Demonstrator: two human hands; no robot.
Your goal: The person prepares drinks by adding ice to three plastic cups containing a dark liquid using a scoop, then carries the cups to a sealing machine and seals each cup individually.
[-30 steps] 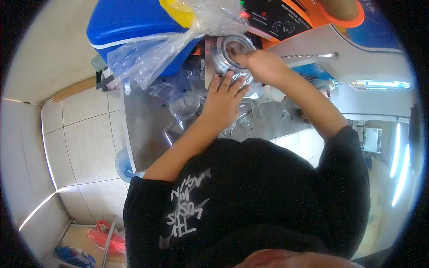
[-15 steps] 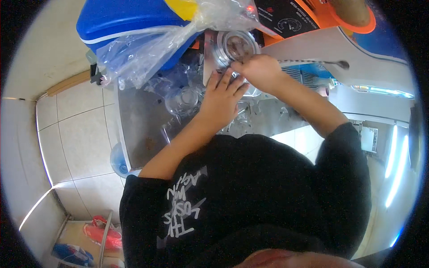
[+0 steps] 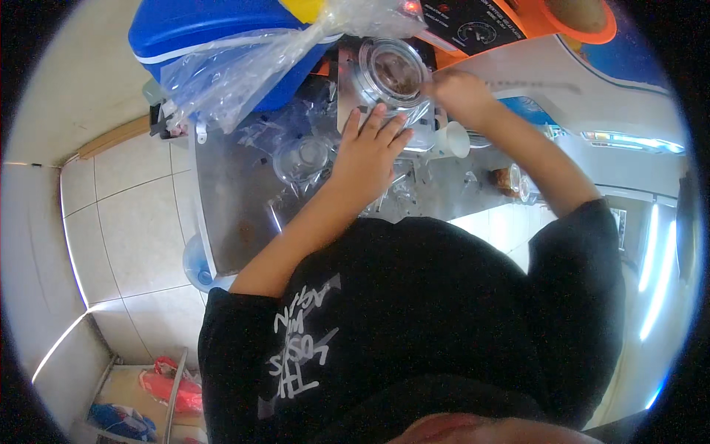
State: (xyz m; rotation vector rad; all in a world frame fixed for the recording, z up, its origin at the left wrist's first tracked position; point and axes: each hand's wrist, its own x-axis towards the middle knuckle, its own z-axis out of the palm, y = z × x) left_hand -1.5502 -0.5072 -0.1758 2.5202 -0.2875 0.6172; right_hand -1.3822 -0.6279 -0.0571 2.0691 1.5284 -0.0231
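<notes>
A clear round container (image 3: 367, 87) with brownish contents stands on a metal plate at the top middle. My left hand (image 3: 367, 148) lies with fingers spread against its near side, touching but not wrapped round it. Just right of the container, my right hand (image 3: 462, 96) is closed round a long bar spoon (image 3: 529, 84) with a twisted handle. The spoon's outer end points right and is smeared by motion; its other end is hidden by the hand.
A clear plastic cup or lid (image 3: 305, 157) and crumpled film lie left of my left hand. A white cup (image 3: 454, 139) and a brown-filled jar (image 3: 509, 180) are to the right. Behind stand a blue cooler box (image 3: 214, 29), a plastic bag (image 3: 251, 66) and an orange-and-black box (image 3: 473, 29).
My right hand has moved right and slightly up from over the container's near edge, with the spoon, uncovering the white cup and jar. My left hand has hardly moved.
</notes>
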